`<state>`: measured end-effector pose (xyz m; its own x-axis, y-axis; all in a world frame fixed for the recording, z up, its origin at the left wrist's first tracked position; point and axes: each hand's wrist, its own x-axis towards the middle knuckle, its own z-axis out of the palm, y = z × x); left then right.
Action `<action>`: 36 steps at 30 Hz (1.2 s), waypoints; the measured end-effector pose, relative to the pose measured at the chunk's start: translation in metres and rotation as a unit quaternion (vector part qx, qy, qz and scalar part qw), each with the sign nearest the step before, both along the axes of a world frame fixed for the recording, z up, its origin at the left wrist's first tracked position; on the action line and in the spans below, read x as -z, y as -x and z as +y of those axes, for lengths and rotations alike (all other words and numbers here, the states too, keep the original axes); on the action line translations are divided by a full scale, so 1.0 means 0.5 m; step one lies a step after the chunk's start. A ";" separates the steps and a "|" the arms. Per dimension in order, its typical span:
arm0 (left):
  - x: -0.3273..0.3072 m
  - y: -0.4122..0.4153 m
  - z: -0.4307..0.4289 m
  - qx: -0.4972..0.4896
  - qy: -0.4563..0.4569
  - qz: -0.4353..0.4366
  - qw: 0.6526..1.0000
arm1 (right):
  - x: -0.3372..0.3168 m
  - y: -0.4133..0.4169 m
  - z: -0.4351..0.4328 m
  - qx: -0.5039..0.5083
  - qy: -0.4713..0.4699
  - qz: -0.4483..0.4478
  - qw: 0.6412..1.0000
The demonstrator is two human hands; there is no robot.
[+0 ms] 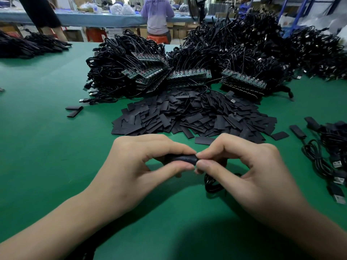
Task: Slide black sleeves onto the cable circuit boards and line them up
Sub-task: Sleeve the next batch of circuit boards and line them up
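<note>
My left hand [139,166] pinches a black sleeve [183,158] between thumb and forefinger, just above the green mat. My right hand [244,166] pinches the sleeve's right end, fingertips meeting those of the left hand. The circuit board inside the sleeve is hidden. A coiled black cable [213,184] hangs below my right hand. Beyond the hands lies a heap of flat black sleeves [197,117]. Behind it sit stacks of cable circuit boards [187,76] with their black cables piled up.
Several sleeved cables with USB plugs [332,156] lie at the right. Two loose sleeves [74,110] rest on the green mat [47,147] at the left. More cable bundles [28,45] lie far left. A person in a purple top [156,15] stands at the rear bench.
</note>
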<state>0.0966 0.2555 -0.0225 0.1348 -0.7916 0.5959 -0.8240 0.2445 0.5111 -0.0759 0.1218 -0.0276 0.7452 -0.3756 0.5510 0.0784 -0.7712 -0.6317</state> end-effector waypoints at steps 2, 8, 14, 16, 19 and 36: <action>-0.003 -0.001 0.001 -0.007 0.008 0.010 1.000 | -0.002 0.003 0.000 0.016 -0.007 -0.002 1.000; -0.005 -0.003 0.002 -0.019 0.019 0.021 0.999 | -0.005 0.006 0.000 0.042 -0.003 -0.001 0.999; -0.003 -0.001 0.000 -0.008 0.013 0.013 1.000 | -0.003 0.005 0.011 0.052 -0.003 0.006 0.999; -0.002 -0.001 0.001 -0.005 0.010 0.013 1.000 | -0.001 0.003 0.014 0.053 -0.006 0.013 0.999; -0.002 -0.003 0.000 -0.019 0.022 0.008 1.000 | -0.001 0.000 0.015 0.047 -0.029 0.003 0.998; 0.004 0.010 -0.007 -0.125 0.089 0.117 0.981 | -0.005 -0.014 0.027 -0.042 -0.414 0.009 0.909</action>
